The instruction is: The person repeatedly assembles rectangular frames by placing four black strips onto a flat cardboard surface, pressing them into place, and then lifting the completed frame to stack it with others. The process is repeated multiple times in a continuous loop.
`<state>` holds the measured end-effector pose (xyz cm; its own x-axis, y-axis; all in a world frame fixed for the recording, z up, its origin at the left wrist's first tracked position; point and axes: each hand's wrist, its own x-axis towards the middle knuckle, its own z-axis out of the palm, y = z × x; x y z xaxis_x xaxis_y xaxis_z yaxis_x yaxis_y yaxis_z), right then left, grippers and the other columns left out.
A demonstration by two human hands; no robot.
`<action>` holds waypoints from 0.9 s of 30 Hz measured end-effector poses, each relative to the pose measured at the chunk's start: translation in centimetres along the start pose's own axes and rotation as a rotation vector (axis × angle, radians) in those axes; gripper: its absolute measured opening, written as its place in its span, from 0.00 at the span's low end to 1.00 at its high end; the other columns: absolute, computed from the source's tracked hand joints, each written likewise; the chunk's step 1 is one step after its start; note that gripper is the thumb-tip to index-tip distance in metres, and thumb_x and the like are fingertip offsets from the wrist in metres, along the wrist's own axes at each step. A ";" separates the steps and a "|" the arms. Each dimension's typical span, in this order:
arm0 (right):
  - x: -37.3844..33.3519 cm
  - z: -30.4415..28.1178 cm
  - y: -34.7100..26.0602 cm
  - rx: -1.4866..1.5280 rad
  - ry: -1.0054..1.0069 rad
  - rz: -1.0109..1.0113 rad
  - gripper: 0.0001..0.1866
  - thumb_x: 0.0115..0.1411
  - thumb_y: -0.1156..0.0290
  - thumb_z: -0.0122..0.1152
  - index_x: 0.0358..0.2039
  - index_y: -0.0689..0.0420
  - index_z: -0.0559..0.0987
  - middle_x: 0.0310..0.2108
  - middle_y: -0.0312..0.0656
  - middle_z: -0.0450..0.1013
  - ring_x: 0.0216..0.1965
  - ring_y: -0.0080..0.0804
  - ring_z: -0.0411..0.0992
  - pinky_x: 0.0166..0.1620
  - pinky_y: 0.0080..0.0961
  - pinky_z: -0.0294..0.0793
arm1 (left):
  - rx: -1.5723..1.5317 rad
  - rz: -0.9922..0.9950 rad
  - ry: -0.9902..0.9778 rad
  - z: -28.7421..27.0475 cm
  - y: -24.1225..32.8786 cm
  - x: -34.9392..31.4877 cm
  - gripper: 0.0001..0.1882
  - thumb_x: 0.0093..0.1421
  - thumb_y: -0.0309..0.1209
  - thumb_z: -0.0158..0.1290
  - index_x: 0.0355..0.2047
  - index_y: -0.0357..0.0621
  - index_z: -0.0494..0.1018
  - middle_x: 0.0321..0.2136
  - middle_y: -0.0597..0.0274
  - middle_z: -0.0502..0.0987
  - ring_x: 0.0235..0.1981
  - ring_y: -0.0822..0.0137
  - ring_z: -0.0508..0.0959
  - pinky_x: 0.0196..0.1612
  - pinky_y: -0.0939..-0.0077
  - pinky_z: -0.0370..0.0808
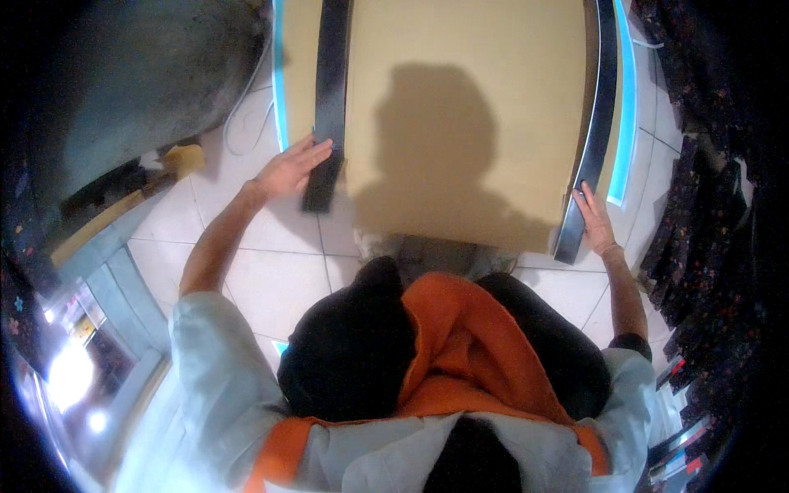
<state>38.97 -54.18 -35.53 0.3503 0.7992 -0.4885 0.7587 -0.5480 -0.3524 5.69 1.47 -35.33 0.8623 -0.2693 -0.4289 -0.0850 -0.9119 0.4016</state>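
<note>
A large tan board (460, 115) is seen lying flat over the tiled floor (271, 279), its near edge just ahead of the person's knees. Along its left side a dark strip (330, 90) is laid, running from far to near, and along its right side a second dark strip (593, 123) with a glossy face is set, curving with the lens. Pale blue light is shown at both outer edges of the board.

The left hand (292, 168) is rested flat on the near end of the left strip, fingers (316, 149) spread and extended, nothing being clasped. The right hand (596, 220) is pressed against the near end of the right strip, its fingers (585, 197) laid lengthwise along it; whether the strip is gripped from beneath cannot be told, since the far side of the palm is hidden.

Slippage is judged the main risk: with open palms only, either strip could be pushed out of line if pressure is applied unevenly. The near end of the left strip overhangs the board, so it may be tipped or bent downward by the weight of the hand. The glossy right strip could slide off the board's edge toward the floor. A white cable (246, 123) at the far left could be snagged, and the block-headed tool (177, 160) nearby could be knocked.
</note>
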 end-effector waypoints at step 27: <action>8.0 -3.6 -4.4 -0.310 0.210 -0.282 0.10 0.49 0.74 0.50 0.35 0.56 0.70 0.32 0.39 0.68 0.42 0.36 0.66 0.53 0.33 0.63 | 0.174 0.167 0.166 -2.0 10.0 13.7 0.06 0.51 0.29 0.44 0.30 0.44 0.67 0.28 0.58 0.71 0.33 0.60 0.72 0.38 0.68 0.67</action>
<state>40.38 -44.49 -34.96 0.1858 0.9566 -0.2244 0.9573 -0.2277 -0.1781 17.66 -10.75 -35.60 0.8978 -0.3786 -0.2250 -0.3045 -0.9027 0.3041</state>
